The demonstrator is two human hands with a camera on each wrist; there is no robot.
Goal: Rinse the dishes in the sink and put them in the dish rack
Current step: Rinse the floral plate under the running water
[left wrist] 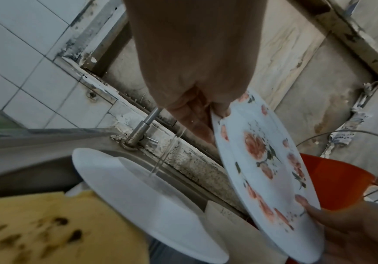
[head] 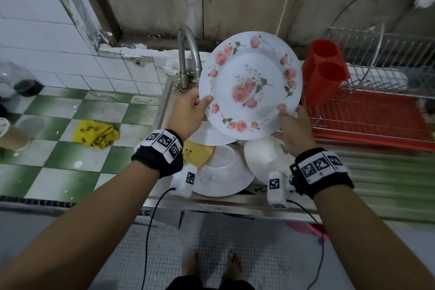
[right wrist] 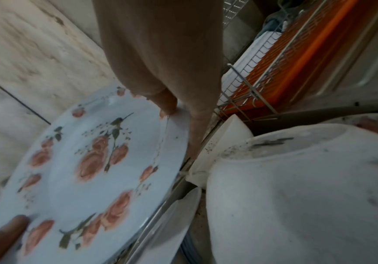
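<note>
Above the sink (head: 164,101), both hands grip a round, glossy rose-patterned plate (head: 250,85).

No legible text, brand or number. Wristbands (head: 162,142) carry coded square markers only; bowl (head: 266,155) mark unreadable.

We see a white plate (head: 250,85) with pink roses and green leaves, plain white dishes (head: 221,172) in the sink, and a yellow cloth (head: 95,133) with dark stains. The counter (head: 58,129) is green-and-white checked, the cup holder (head: 326,70) red, the rack tray (head: 376,115) red, wristbands (head: 162,148) black with black-and-white square markers.
</note>
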